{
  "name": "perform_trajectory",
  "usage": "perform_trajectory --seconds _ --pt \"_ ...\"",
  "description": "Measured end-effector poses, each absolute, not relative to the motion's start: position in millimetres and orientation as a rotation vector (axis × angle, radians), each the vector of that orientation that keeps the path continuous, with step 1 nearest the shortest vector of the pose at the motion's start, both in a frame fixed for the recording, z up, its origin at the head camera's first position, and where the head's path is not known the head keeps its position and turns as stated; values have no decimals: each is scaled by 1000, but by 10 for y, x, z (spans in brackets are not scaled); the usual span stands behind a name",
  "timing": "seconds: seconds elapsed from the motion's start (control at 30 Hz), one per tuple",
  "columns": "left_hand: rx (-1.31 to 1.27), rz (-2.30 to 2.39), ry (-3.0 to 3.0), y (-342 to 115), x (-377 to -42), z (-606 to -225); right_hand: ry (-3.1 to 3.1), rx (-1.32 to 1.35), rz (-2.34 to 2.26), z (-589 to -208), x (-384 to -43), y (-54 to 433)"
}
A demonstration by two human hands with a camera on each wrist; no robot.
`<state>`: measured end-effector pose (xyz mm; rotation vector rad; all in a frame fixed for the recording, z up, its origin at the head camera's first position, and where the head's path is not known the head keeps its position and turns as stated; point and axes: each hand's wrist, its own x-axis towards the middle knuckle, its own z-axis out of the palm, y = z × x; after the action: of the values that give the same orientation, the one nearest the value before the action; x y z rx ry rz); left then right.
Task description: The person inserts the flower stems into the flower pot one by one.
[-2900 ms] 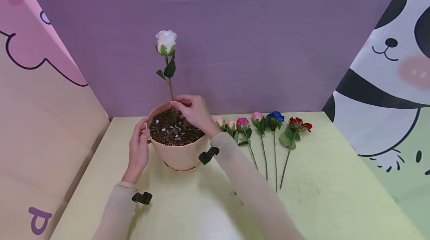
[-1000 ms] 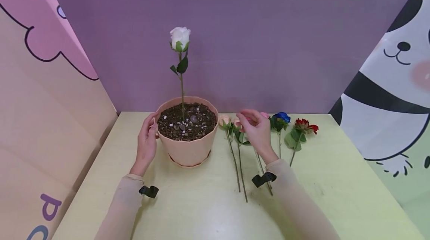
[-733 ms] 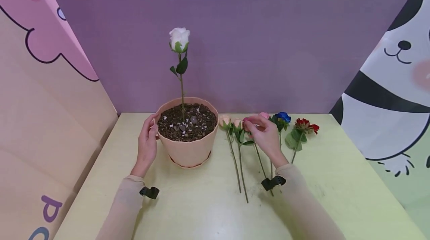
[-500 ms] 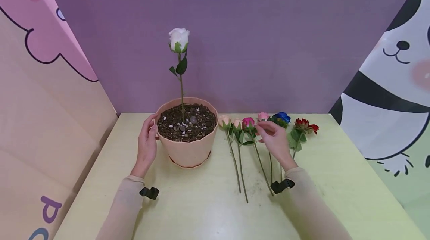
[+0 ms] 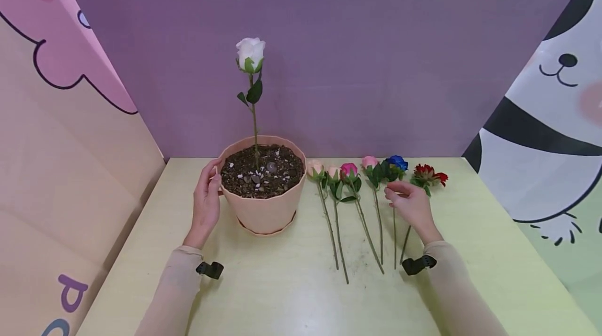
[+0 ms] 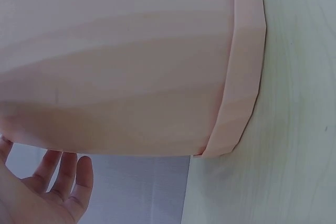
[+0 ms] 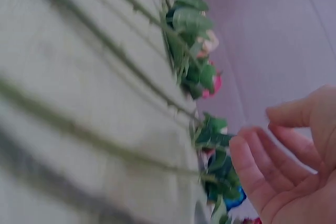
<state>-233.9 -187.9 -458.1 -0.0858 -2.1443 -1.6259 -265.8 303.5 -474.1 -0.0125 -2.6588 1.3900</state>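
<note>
My left hand (image 5: 206, 203) rests against the left side of the pink flowerpot (image 5: 265, 213). In the left wrist view its fingers (image 6: 83, 179) are relaxed along the pot's wall. One white rose (image 5: 251, 54) stands upright in the dark soil. My right hand (image 5: 411, 208), holding nothing, is over the stem of the blue rose (image 5: 397, 163) and partly covers the red flower's (image 5: 425, 175) stem. The right wrist view shows its thumb and fingers apart, with the blue rose (image 7: 236, 198) beyond the fingertips.
Left of the right hand lie a light pink rose (image 5: 370, 162), a hot pink rose (image 5: 349, 170) and two peach roses (image 5: 315, 169), stems toward me. A purple backdrop (image 5: 352, 64) rises behind the pale table (image 5: 282, 294), with printed panels at both sides.
My right hand has let go of the white rose's stem and moved right, past the hot pink rose, to the blue one. The left hand stays at the pot.
</note>
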Motion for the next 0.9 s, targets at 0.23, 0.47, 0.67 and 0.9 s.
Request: perform_trajectory --seconds 0.23,0.47,0.67,0.9 --pt "-94 -1632 -2157 -1881 -2350 -4571 -2710 -194 1278 -4804 -2643 3301" --pt "-83 -1646 -2155 -1887 -2334 -4586 -2781 -319 1129 -4815 -2609 3418" --pt "-69 -1655 -2146 -1878 -2332 -4610 -2743 -436 1123 -4862 -2595 3543" --pt "-79 -1642 -2138 -1869 -2341 -4595 -2799 -460 1235 -4871 -2582 3654"
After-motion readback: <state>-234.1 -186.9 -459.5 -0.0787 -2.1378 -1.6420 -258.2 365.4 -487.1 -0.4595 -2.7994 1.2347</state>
